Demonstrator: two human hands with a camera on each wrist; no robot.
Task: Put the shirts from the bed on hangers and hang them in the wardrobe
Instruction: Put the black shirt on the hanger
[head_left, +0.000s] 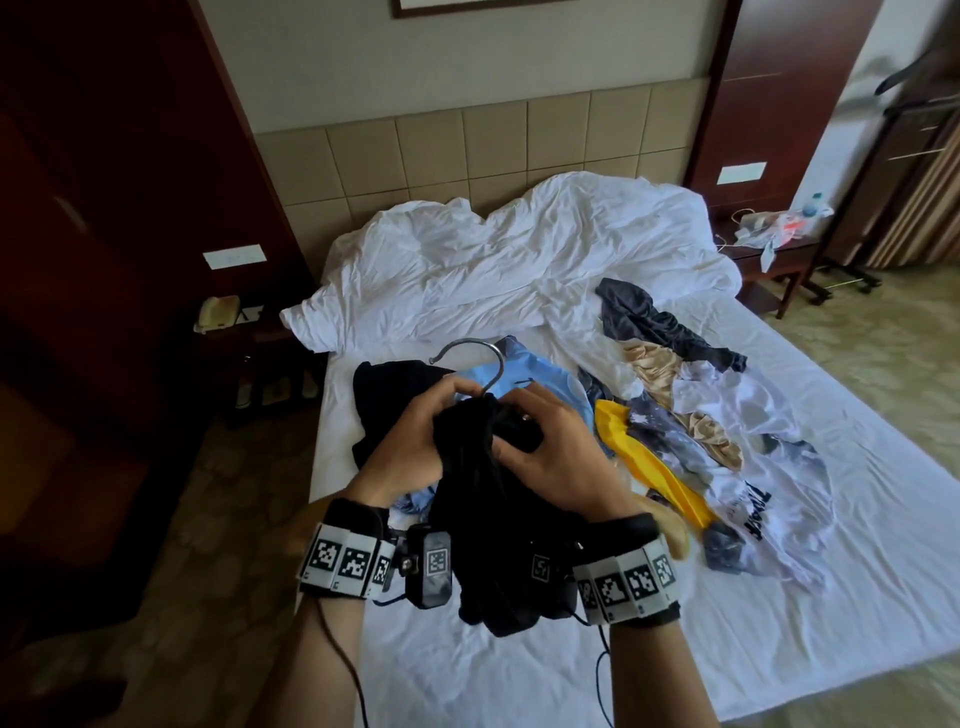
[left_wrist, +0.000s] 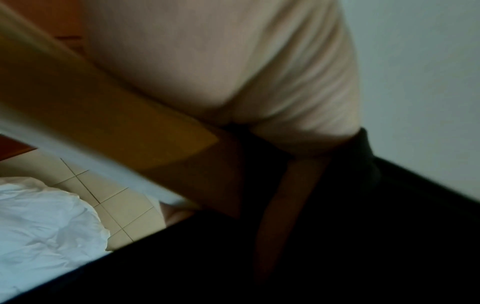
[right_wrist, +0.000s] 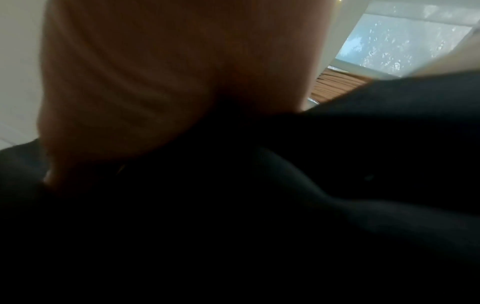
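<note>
Both hands hold a black shirt (head_left: 483, 509) above the near edge of the bed (head_left: 779, 597). A hanger's metal hook (head_left: 475, 358) sticks up out of the bunched fabric between them. My left hand (head_left: 415, 436) grips the cloth at the hook's base from the left; my right hand (head_left: 545, 457) pinches the fabric from the right. The shirt hangs down between my wrists. A wooden hanger end (head_left: 672, 535) shows past my right wrist. In both wrist views black cloth (left_wrist: 337, 246) (right_wrist: 259, 226) fills the lower part, under my palm.
More clothes lie on the bed: a light blue shirt (head_left: 540, 374), a yellow one (head_left: 654, 467), a white printed shirt (head_left: 753, 493), a dark grey one (head_left: 654, 322). A crumpled white duvet (head_left: 493, 260) lies by the headboard. Nightstands flank the bed; a clothes rack (head_left: 893, 156) stands far right.
</note>
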